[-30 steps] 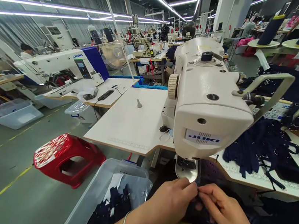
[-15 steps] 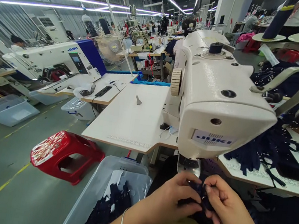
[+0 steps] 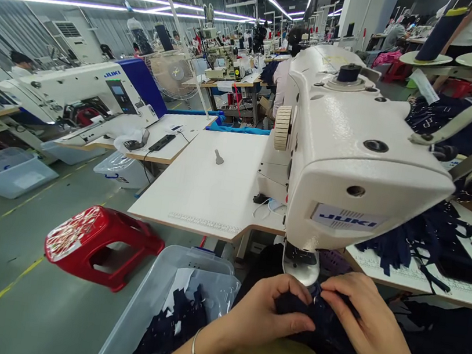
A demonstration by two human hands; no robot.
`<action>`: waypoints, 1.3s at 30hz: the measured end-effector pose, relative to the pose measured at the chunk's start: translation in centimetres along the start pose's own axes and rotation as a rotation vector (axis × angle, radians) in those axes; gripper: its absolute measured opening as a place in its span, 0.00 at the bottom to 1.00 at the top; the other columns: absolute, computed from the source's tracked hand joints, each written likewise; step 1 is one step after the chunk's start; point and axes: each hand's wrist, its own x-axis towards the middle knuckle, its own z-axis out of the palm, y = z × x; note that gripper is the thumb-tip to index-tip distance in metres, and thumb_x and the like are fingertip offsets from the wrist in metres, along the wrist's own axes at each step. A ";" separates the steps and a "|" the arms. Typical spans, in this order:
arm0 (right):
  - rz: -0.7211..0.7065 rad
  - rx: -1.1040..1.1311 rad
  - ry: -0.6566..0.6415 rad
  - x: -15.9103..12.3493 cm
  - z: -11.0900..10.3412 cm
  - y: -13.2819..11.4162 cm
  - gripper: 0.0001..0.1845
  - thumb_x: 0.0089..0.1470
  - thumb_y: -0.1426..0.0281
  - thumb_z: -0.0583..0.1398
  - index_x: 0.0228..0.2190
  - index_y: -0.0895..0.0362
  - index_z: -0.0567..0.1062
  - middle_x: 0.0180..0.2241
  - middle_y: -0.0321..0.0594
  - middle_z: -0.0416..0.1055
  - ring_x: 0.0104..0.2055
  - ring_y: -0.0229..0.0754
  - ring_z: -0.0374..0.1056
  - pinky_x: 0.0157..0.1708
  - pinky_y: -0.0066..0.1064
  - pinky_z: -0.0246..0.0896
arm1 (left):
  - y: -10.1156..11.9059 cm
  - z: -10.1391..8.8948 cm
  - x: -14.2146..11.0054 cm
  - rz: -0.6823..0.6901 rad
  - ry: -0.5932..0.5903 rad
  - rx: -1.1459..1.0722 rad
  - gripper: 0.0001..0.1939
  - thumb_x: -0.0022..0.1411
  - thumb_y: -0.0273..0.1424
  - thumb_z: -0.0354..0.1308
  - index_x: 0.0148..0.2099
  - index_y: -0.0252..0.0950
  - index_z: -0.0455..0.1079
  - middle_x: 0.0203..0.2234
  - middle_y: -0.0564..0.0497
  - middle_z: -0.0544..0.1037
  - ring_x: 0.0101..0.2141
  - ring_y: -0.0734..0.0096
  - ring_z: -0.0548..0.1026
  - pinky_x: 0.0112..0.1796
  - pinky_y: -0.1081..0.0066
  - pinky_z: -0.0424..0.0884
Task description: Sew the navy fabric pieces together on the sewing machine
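Just below the needle end of a white JUKI sewing machine, both hands are at a navy fabric strap with a small shiny spot on it. My left hand has its thumb and fingers curved round the strap's left side. From the right, my right hand pinches the strap between thumb and fingertips. A rounded metal plate of the machine lies right behind the fingertips. Much of the strap is hidden by the fingers and blends into dark cloth beneath.
A clear plastic bin with navy straps stands at left, beside a red stool. On the white table lies a small grey metal piece. More navy straps and a dark phone lie on the right.
The right hand has turned and shifted slightly, its fingers now pinching nearer the machine's plate. My left fingers have spread wider around the strap. The view has shifted a little.
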 end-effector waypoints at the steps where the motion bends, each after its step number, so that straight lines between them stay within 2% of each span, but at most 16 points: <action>1: -0.036 -0.037 0.111 -0.3 0.2 0.2 0.06 0.57 0.64 0.59 0.36 0.48 0.76 0.37 0.40 0.74 0.42 0.48 0.70 0.45 0.41 0.64 | -0.1 -0.1 0.0 -0.011 0.015 -0.016 0.13 0.54 0.35 0.68 0.33 0.35 0.68 0.33 0.50 0.76 0.35 0.72 0.73 0.41 0.72 0.68; 3: -0.036 -0.040 0.266 -1.1 0.9 0.6 0.06 0.58 0.66 0.59 0.35 0.49 0.77 0.38 0.41 0.74 0.44 0.49 0.69 0.47 0.43 0.63 | -0.2 -0.1 0.0 -0.017 0.084 -0.027 0.13 0.55 0.36 0.68 0.33 0.35 0.68 0.32 0.51 0.76 0.34 0.73 0.73 0.41 0.72 0.68; 4: -0.016 -0.002 0.256 -1.7 1.2 0.8 0.08 0.59 0.66 0.57 0.35 0.49 0.77 0.38 0.41 0.75 0.44 0.49 0.70 0.47 0.41 0.65 | -0.3 -0.1 0.1 -0.016 0.120 -0.027 0.13 0.55 0.36 0.67 0.33 0.35 0.68 0.32 0.51 0.76 0.33 0.73 0.72 0.40 0.72 0.68; 7: 0.089 0.160 -0.019 -3.2 2.6 1.5 0.16 0.62 0.59 0.53 0.38 0.50 0.79 0.40 0.43 0.77 0.45 0.50 0.72 0.46 0.38 0.68 | -0.3 0.2 0.2 -0.004 0.163 0.007 0.11 0.55 0.34 0.67 0.32 0.35 0.69 0.31 0.52 0.76 0.33 0.74 0.72 0.39 0.73 0.68; 9: 0.208 0.239 -0.113 -3.8 3.4 1.7 0.24 0.61 0.52 0.51 0.42 0.53 0.79 0.44 0.47 0.76 0.49 0.53 0.71 0.49 0.41 0.67 | -0.2 0.6 0.3 0.000 0.134 0.009 0.09 0.55 0.32 0.67 0.33 0.35 0.69 0.32 0.52 0.77 0.33 0.74 0.73 0.39 0.74 0.68; 11: 0.316 0.349 -0.103 -3.8 3.9 1.5 0.28 0.60 0.49 0.50 0.43 0.55 0.78 0.44 0.48 0.77 0.49 0.54 0.71 0.49 0.42 0.67 | -0.1 1.0 0.3 -0.010 0.096 0.003 0.08 0.55 0.31 0.66 0.33 0.35 0.69 0.32 0.51 0.77 0.32 0.74 0.73 0.37 0.74 0.67; 15: 0.428 0.547 0.047 -3.1 3.8 0.5 0.19 0.60 0.54 0.54 0.35 0.54 0.78 0.36 0.41 0.77 0.39 0.46 0.73 0.40 0.31 0.69 | -0.3 1.8 0.4 -0.061 0.084 0.135 0.08 0.55 0.31 0.64 0.32 0.34 0.69 0.24 0.55 0.73 0.24 0.78 0.67 0.28 0.78 0.62; 18: 0.390 0.522 0.222 -2.9 3.7 -0.1 0.15 0.59 0.57 0.57 0.30 0.54 0.76 0.34 0.41 0.74 0.37 0.43 0.70 0.38 0.28 0.67 | -0.3 2.1 0.4 -0.077 0.164 0.259 0.06 0.55 0.30 0.63 0.31 0.35 0.69 0.22 0.56 0.71 0.23 0.79 0.64 0.26 0.78 0.60; 20: 0.370 0.528 0.264 -2.8 3.7 -0.2 0.14 0.59 0.58 0.57 0.31 0.53 0.75 0.35 0.41 0.74 0.37 0.43 0.70 0.38 0.29 0.68 | -0.1 2.1 0.5 -0.071 0.208 0.284 0.05 0.56 0.29 0.62 0.32 0.35 0.69 0.23 0.56 0.71 0.24 0.78 0.65 0.27 0.78 0.62; 23: 0.372 0.638 0.155 -2.6 3.8 -0.2 0.11 0.58 0.59 0.58 0.38 0.51 0.74 0.38 0.40 0.74 0.39 0.43 0.71 0.41 0.30 0.69 | -0.1 2.0 0.5 -0.040 0.238 0.278 0.04 0.56 0.28 0.61 0.32 0.35 0.69 0.23 0.57 0.71 0.24 0.78 0.66 0.27 0.79 0.63; 25: 0.362 0.664 0.108 -2.4 3.9 -0.2 0.11 0.55 0.61 0.62 0.39 0.51 0.74 0.38 0.39 0.73 0.39 0.43 0.71 0.41 0.30 0.69 | -0.4 1.9 0.4 0.022 0.248 0.321 0.03 0.57 0.27 0.61 0.32 0.36 0.68 0.24 0.56 0.72 0.25 0.77 0.68 0.28 0.79 0.65; 29: 0.315 0.605 0.196 -2.2 4.0 -0.3 0.06 0.50 0.65 0.66 0.29 0.52 0.73 0.32 0.37 0.73 0.35 0.40 0.71 0.35 0.26 0.70 | -1.3 1.6 -0.1 0.216 0.213 0.431 0.03 0.60 0.24 0.60 0.36 0.37 0.68 0.31 0.52 0.75 0.33 0.73 0.74 0.35 0.76 0.69; 34: 0.228 0.567 0.255 -2.8 4.1 -0.6 0.05 0.53 0.70 0.63 0.26 0.51 0.74 0.30 0.35 0.74 0.32 0.39 0.72 0.32 0.25 0.72 | -1.6 1.6 -0.5 0.409 0.189 0.494 0.06 0.63 0.22 0.58 0.40 0.37 0.66 0.37 0.49 0.76 0.39 0.72 0.76 0.41 0.75 0.72; 37: 0.212 0.532 0.252 -2.9 4.0 -0.8 0.06 0.54 0.71 0.62 0.26 0.50 0.74 0.30 0.35 0.73 0.32 0.39 0.72 0.31 0.25 0.72 | -1.4 1.7 -0.6 0.461 0.158 0.495 0.06 0.63 0.22 0.58 0.40 0.37 0.65 0.42 0.46 0.77 0.43 0.70 0.76 0.43 0.74 0.72; 39: 0.201 0.509 0.236 -2.8 3.8 -0.8 0.06 0.55 0.71 0.61 0.26 0.50 0.74 0.29 0.36 0.73 0.32 0.39 0.72 0.31 0.25 0.72 | -1.4 1.7 -0.6 0.452 0.155 0.488 0.06 0.63 0.23 0.58 0.40 0.37 0.65 0.41 0.47 0.77 0.42 0.70 0.77 0.43 0.73 0.73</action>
